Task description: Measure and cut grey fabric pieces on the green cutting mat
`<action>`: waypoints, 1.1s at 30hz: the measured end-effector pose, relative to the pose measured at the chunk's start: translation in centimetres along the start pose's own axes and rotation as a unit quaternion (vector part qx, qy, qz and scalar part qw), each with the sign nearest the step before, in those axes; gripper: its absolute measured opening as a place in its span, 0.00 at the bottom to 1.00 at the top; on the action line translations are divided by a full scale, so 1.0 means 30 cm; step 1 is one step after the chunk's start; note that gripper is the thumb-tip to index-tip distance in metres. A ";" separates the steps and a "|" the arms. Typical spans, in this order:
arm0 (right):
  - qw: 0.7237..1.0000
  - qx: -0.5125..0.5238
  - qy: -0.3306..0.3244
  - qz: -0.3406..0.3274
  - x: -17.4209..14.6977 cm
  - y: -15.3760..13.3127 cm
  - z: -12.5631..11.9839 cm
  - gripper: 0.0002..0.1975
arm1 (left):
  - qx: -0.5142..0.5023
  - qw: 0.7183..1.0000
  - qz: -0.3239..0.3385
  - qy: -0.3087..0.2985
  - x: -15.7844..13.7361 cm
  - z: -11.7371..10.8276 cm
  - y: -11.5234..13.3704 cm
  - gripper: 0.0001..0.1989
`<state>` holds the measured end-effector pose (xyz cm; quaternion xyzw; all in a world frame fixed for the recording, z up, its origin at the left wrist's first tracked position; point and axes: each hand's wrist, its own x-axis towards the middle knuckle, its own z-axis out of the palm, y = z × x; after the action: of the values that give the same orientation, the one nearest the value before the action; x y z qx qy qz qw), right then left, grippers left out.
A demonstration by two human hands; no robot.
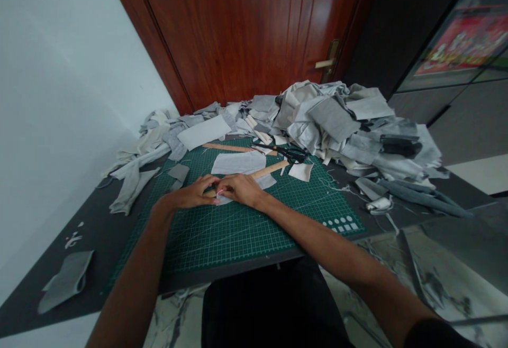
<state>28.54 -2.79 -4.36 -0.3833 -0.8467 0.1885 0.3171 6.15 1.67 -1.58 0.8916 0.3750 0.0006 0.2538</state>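
Close together, nearly touching: left hand (192, 193) and right hand (243, 189), both with fingers bent. Pinched in the right fingertips, a small pinkish-white bit (220, 192), too tiny to name. Too hidden to tell about a left-hand grip. Could drop or turn crooked if pinched too loosely. Right under the hands, a wooden ruler (273, 168), slanting over a pale grey cloth piece (266, 181). Could slide if bumped, dragging the cloth along. Just behind, a pale cloth rectangle (234, 163), flat and loose; could wrinkle if nudged by the ruler. Farther back, black scissors (292, 154), near the end of a second ruler (226, 148); could nick skin if grabbed without looking. Under all this, a green cutting mat (214, 237) on a dark bench (105, 247). At the back, a big heap of cloth scraps (333, 118); could tumble forward if tugged.
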 end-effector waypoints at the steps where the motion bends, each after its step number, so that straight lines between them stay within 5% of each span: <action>1: 1.000 0.000 0.000 0.000 -0.001 0.001 -0.002 0.04 | 0.000 1.000 0.000 0.000 -0.001 -0.001 0.003 0.34; 33: 0.993 -0.094 -0.021 0.072 -0.052 0.115 -0.193 0.03 | 0.012 1.000 -0.004 -0.024 -0.019 -0.014 0.033 0.37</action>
<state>35.10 -1.35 -2.72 -0.4677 -0.8371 0.1386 0.2478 6.33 0.90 -0.67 0.8928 0.3722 -0.0258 0.2523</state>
